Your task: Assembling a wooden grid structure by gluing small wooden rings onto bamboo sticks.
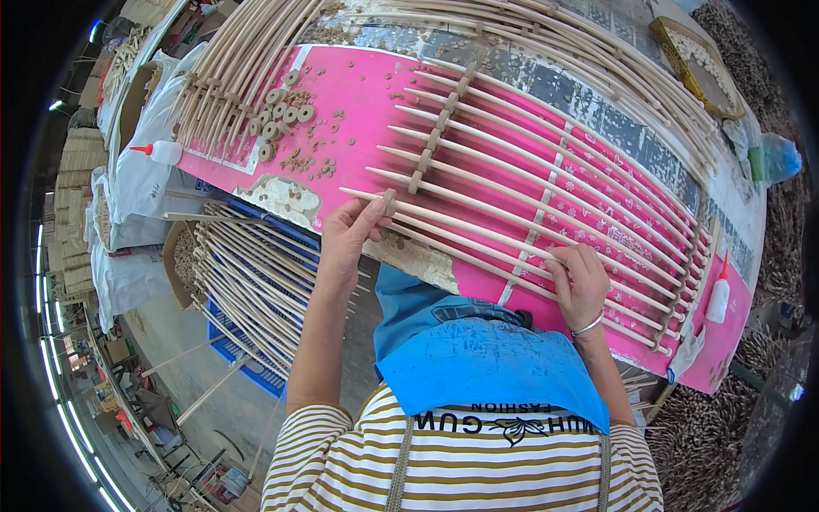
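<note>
My left hand [348, 237] pinches a small brown wooden ring [390, 202] near the pointed end of a pale wooden stick [478, 229]. Farther along the same stick, my right hand [583, 286], with a bracelet at its wrist, grips the shaft between thumb and fingers. Beyond it several similar pointed sticks [503, 165] lie side by side, with a row of brown wooden rings [433, 139] near their left ends and another row of brown pieces [682, 277] near their right ends. Under them is a pink sheet [358, 94] on the table.
Loose rings [275, 111] and small brown bits lie at the left. Ringed sticks [230, 77] are stacked behind them. Red-tipped white bottles stand left [162, 152] and lie right [719, 294]. A tray of small pieces [695, 64] sits far right. A blue crate [223, 346] of sticks is below left.
</note>
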`<state>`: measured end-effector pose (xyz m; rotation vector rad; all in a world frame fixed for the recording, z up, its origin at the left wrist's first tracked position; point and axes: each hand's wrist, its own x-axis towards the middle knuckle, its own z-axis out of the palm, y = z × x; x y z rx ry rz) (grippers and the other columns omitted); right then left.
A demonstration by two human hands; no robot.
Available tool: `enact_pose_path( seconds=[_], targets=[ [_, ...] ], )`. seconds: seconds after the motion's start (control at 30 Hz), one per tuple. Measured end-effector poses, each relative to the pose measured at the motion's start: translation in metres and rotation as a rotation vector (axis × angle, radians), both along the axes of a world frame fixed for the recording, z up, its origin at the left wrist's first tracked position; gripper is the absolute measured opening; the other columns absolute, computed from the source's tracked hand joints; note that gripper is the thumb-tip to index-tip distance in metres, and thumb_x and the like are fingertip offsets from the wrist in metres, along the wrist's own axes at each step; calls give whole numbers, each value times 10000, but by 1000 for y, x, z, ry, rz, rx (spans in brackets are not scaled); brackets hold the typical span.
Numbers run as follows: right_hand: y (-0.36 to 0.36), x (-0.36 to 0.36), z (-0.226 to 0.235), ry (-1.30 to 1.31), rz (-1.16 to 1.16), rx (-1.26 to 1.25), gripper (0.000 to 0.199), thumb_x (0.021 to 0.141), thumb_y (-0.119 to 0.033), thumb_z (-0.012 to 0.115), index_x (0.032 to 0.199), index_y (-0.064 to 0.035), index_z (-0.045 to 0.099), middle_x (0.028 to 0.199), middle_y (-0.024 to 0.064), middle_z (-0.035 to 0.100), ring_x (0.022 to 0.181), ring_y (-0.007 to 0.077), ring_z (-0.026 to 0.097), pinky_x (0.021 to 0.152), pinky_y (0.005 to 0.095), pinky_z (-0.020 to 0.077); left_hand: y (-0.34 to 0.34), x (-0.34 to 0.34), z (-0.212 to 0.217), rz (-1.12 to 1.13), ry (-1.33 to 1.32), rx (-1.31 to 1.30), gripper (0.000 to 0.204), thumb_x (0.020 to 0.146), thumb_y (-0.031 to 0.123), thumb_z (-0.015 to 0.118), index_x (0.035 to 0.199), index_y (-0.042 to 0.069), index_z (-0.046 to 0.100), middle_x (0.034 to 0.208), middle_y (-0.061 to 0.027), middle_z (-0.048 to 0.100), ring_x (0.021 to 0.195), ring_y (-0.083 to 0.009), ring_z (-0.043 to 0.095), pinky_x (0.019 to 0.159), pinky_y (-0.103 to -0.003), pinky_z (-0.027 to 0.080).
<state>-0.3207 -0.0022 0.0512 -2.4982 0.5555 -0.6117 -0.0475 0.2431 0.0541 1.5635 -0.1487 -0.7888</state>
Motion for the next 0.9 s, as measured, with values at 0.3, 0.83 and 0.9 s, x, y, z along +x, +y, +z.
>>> enact_pose_path(
  seconds=[0.3,0.83,0.9],
  targets=[
    [0,2,0,12,35,37,153,883,-145,779,981,-36,735,875,101,658,803,283,651,684,398,502,4,-2,-2,-5,1,-18,333,1004,308,740,1136,3,759,969,-38,751,845,-85,648,698,-232,475],
    [-93,-90,26,-224,-556,-299,115,965,-142,694,1057,-77,719,1074,89,720,994,276,688,893,425,533,15,35,-32,36,89,-209,420,1104,321,570,1434,63,589,1197,-53,730,979,-125,716,722,-232,581],
    [-137,-156,36,-385,-980,-230,135,994,-60,646,1116,-41,701,1005,124,693,923,269,663,828,369,525,8,41,-33,48,131,-200,395,1111,312,558,1413,60,603,1196,-55,728,969,-123,716,707,-227,580]
  ],
)
